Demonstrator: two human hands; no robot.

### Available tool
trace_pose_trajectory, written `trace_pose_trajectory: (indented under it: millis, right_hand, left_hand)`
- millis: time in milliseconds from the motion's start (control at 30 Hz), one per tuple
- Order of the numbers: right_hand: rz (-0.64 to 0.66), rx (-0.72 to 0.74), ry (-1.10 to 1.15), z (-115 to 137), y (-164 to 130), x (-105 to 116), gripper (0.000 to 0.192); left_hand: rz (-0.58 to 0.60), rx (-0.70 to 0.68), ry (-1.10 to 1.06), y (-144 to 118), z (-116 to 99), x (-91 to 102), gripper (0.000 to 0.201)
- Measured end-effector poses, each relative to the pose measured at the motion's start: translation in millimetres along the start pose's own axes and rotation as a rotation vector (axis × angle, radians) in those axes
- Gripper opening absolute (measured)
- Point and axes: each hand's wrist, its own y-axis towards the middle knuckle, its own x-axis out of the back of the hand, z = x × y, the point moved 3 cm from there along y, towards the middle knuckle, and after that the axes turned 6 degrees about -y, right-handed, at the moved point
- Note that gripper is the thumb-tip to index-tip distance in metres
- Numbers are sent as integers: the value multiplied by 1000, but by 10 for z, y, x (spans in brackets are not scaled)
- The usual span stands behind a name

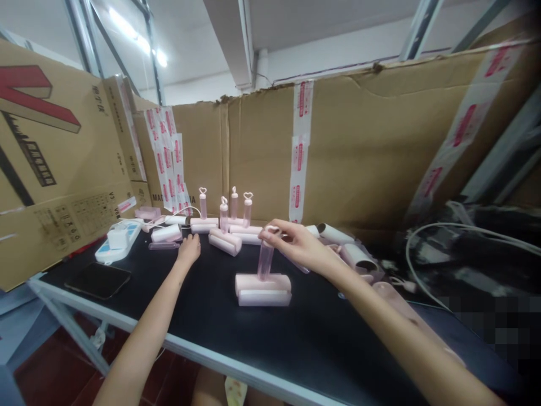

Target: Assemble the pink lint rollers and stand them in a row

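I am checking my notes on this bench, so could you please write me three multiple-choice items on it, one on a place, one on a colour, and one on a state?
1. Where does the phone lie?
A. near the table's left front corner
B. on top of the cartons
C. under the right hand

2. What colour is the handle that the right hand grips?
A. green
B. pink
C. black

3. How does that handle stand?
A. flat on the table
B. hanging from a cable
C. upright on the roller

Answers:
1 A, the dark phone lies flat near the left front of the black table.
2 B, the handle is translucent pink, like the roller below it.
3 C, the fingers pinch its top and its foot meets the roller.

The left hand rests on the table farther back.
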Motion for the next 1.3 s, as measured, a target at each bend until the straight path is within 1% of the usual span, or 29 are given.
trace_pose_trajectory:
  millis: [100,233,433,533,600,733,900,1000,1033,1067,1100,1167,1200,1233,1267,1300]
  right_hand:
    - [-22,-21,52,-40,14,-64,35]
    - [-31,-12,80,-46,12,-73,33]
    - [-21,20,-9,9,-7,-63,34]
    - [-46,45,-102,12,-7,-90,35]
    - [-76,37,-117,-14,-9,-116,35]
    - [-124,-19,-25,-94,-25,-171,35]
    - [-127,-37,178,-117,-19,-260,31]
    - [-116,-45,279,-114,-12,-260,32]
    - [-82,-48,275,-122,-15,-245,32]
    - [-20,-51,243,-137,-21,-227,33]
    - [74,-50,184,-160,-32,-212,39]
    - [326,-46,26,-228,-72,-201,60]
    - [451,-46,-54,-270,-97,-204,65]
    - [562,-50,-122,-313,-119,-213,63]
    - [646,-58,-179,-354,-135,-225,58]
    - [700,-69,-225,-390,-141,-237,51]
  left_hand:
    - [-2,-3,1,-6,1,4,26]
    - [3,-8,-5,-1,4,4,26]
    - [4,-3,-17,22,16,-8,27]
    - [4,-5,-23,27,20,-14,27]
    - [4,-8,-26,27,21,-16,28]
    - [1,-12,-35,25,19,-13,28]
    - [-5,-17,-49,21,15,-6,28]
    - [-10,-16,-59,21,16,-1,27]
    - [-12,-14,-64,22,17,1,27]
    - [-14,-13,-70,22,18,5,26]
    - [-17,-12,-76,22,21,9,25]
    - [-26,-7,-92,19,30,20,23]
    - [-32,-3,-102,15,38,28,22]
    - [-39,2,-114,9,46,38,20]
    - [-47,7,-126,3,54,51,17]
    - [-56,10,-141,-4,61,67,15]
